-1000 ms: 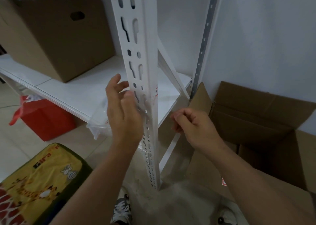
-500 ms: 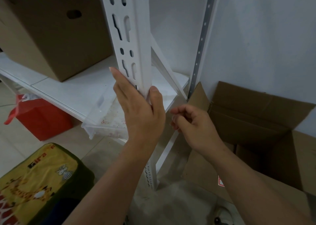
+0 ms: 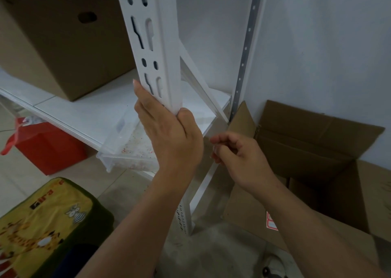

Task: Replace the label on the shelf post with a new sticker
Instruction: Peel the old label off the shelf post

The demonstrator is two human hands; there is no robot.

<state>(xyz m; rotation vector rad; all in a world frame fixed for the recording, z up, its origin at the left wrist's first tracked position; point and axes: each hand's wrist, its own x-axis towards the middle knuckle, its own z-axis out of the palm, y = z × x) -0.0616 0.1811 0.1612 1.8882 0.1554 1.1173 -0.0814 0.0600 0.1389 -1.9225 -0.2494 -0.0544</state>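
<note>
A white slotted shelf post (image 3: 157,45) runs from the top of the view down to the floor. My left hand (image 3: 169,136) wraps around it at shelf height, fingers on the left face and thumb on the front edge, hiding that stretch of the post and any label there. My right hand (image 3: 234,153) hovers just to the right of the post, fingers curled and pinched together; whether it holds a small sticker is too small to tell.
A closed cardboard box (image 3: 59,43) sits on the white shelf (image 3: 88,112). A clear plastic bin (image 3: 129,150) hangs under the shelf edge. An open cardboard box (image 3: 317,157) stands at the right by the wall. A red bag (image 3: 46,146) and a yellow cushion (image 3: 42,225) lie on the floor.
My left hand went from touching the post's slotted face to gripping around the post slightly higher. The right hand stayed beside the post with fingers curled.
</note>
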